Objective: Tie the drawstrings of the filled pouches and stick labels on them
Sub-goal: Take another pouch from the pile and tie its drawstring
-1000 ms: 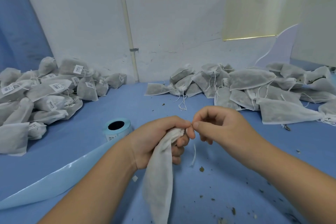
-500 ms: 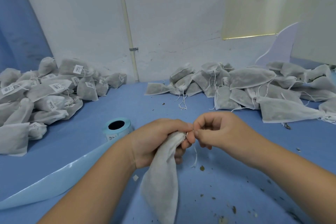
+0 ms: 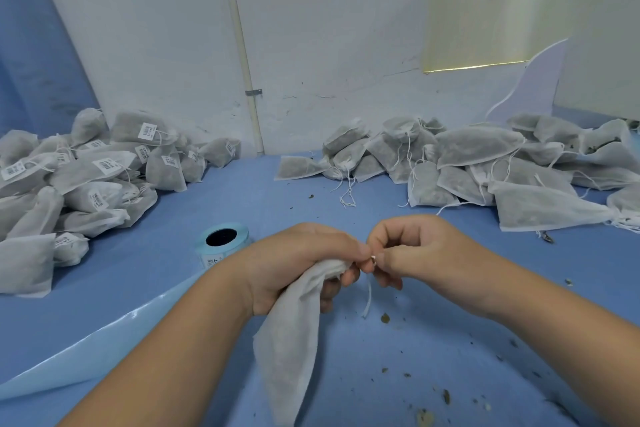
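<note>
the left hand (image 3: 298, 263) was closed round the gathered neck of a pouch (image 3: 291, 340), whose long axis hung down toward the worktop (image 3: 398, 218). just to its right, touching at the fingertips, the right hand (image 3: 415, 253) pinched the drawstring (image 3: 369, 298), its loose end dangling below. the knot would likely be drawn rightward, away from the neck. the label roll (image 3: 221, 239) stood behind the left wrist.

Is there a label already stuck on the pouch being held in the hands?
No, the pouch hanging from the left hand shows only plain white fabric, while the pouches in the left pile carry labels.
</note>
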Demonstrator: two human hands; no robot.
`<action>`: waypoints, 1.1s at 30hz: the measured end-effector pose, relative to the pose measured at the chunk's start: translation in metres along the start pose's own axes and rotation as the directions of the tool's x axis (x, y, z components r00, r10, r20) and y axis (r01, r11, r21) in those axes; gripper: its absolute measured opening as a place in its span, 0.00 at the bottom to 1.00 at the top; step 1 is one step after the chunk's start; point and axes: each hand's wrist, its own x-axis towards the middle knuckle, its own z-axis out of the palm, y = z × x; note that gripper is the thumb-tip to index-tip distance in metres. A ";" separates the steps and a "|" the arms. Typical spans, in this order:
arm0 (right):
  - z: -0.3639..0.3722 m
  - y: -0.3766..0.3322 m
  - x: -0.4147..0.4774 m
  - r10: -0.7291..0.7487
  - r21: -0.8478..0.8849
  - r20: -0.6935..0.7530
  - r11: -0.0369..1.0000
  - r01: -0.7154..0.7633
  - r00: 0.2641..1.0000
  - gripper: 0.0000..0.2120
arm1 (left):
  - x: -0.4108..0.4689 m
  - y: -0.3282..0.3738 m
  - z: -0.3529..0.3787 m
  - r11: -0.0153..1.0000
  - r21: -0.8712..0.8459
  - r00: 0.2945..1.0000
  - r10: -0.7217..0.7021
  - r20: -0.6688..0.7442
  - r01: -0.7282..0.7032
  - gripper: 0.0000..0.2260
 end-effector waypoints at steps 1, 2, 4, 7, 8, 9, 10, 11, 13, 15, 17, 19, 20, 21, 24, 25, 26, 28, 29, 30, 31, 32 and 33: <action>0.000 0.000 0.000 0.007 -0.006 -0.007 1.000 -0.007 1.000 0.06 | 0.000 0.001 0.000 1.000 0.018 1.000 0.009 -0.008 -0.009 0.08; -0.001 0.000 0.000 0.013 -0.011 -0.012 1.000 -0.013 1.000 0.06 | -0.001 0.001 0.001 0.999 0.031 1.000 0.017 -0.021 -0.016 0.08; -0.002 0.001 0.000 0.023 -0.018 -0.035 1.000 -0.023 0.999 0.06 | 0.000 0.002 0.002 0.999 0.040 0.998 0.032 -0.059 -0.030 0.06; -0.001 0.001 0.000 0.013 0.006 -0.085 1.000 -0.012 0.996 0.03 | 0.000 0.002 0.002 0.999 0.009 0.990 0.053 -0.128 -0.052 0.04; 0.000 0.001 0.000 0.012 0.024 -0.102 1.000 -0.010 0.995 0.00 | 0.000 0.002 0.001 0.998 -0.010 0.988 0.059 -0.141 -0.061 0.04; 0.001 0.001 0.001 0.012 0.036 -0.119 0.999 -0.008 0.993 0.02 | 0.000 0.002 0.001 0.997 -0.021 0.987 0.065 -0.149 -0.069 0.04; 0.001 0.000 0.001 0.021 0.040 -0.131 0.999 -0.015 0.991 0.03 | -0.001 0.002 0.001 0.997 -0.024 0.986 0.069 -0.154 -0.074 0.05; 0.002 0.000 0.001 0.023 0.032 -0.140 0.999 -0.019 0.990 0.03 | -0.001 0.002 0.000 0.997 -0.020 0.984 0.073 -0.160 -0.077 0.05; 0.004 0.000 0.001 0.018 -0.008 -0.159 1.000 -0.020 0.987 0.04 | -0.001 0.002 -0.001 0.997 -0.003 0.979 0.081 -0.188 -0.082 0.07; 0.005 0.000 0.001 0.004 -0.052 -0.195 0.999 -0.014 0.981 0.03 | 0.000 0.001 -0.002 0.997 0.006 0.972 0.080 -0.220 -0.081 0.09; 0.006 0.001 0.001 -0.008 -0.082 -0.251 0.997 -0.013 0.968 0.02 | 0.000 0.001 -0.002 0.997 0.006 0.967 0.076 -0.245 -0.077 0.09; 0.007 0.002 0.001 -0.020 -0.100 -0.293 0.995 -0.009 0.956 0.03 | 0.000 0.002 -0.002 0.998 0.015 0.962 0.070 -0.264 -0.068 0.07; 0.008 0.002 0.001 -0.026 -0.111 -0.305 0.994 -0.008 0.952 0.04 | 0.000 0.002 -0.002 0.998 0.022 0.960 0.067 -0.271 -0.064 0.07; 0.008 0.003 0.002 -0.033 -0.122 -0.314 0.993 -0.006 0.949 0.04 | 0.000 0.002 -0.002 0.998 0.028 0.959 0.066 -0.277 -0.060 0.07; 0.009 0.003 0.002 -0.031 -0.149 -0.327 0.989 -0.019 0.944 0.06 | -0.001 0.003 -0.001 0.996 0.066 0.951 0.070 -0.300 -0.052 0.06; 0.009 0.003 0.001 -0.025 -0.157 -0.324 0.987 -0.028 0.946 0.07 | -0.001 0.004 0.000 0.995 0.091 0.947 0.070 -0.313 -0.044 0.05; 0.009 0.003 0.001 -0.013 -0.165 -0.316 0.985 -0.042 0.949 0.07 | -0.001 0.004 0.001 0.992 0.123 0.942 0.071 -0.328 -0.032 0.05; 0.010 0.002 0.000 0.009 -0.180 -0.297 0.981 -0.065 0.955 0.06 | 0.000 0.003 0.002 0.984 0.179 0.929 0.076 -0.361 -0.011 0.06; 0.011 0.002 0.000 0.014 -0.184 -0.287 0.980 -0.070 0.958 0.06 | 0.001 0.003 0.003 0.981 0.194 0.924 0.081 -0.375 -0.007 0.07; 0.011 0.002 0.000 0.019 -0.184 -0.282 0.980 -0.073 0.959 0.06 | 0.001 0.003 0.003 0.980 0.201 0.921 0.086 -0.381 -0.009 0.07; 0.011 0.002 0.000 0.021 -0.182 -0.281 0.981 -0.074 0.960 0.06 | 0.001 0.003 0.003 0.979 0.204 0.921 0.093 -0.380 -0.015 0.07; 0.012 0.002 0.000 0.023 -0.176 -0.283 0.982 -0.076 0.959 0.06 | 0.001 0.003 0.003 0.978 0.208 0.922 0.100 -0.375 -0.022 0.08; 0.011 0.002 0.001 0.024 -0.164 -0.290 0.984 -0.074 0.957 0.06 | 0.001 0.003 0.003 0.977 0.212 0.922 0.107 -0.372 -0.028 0.08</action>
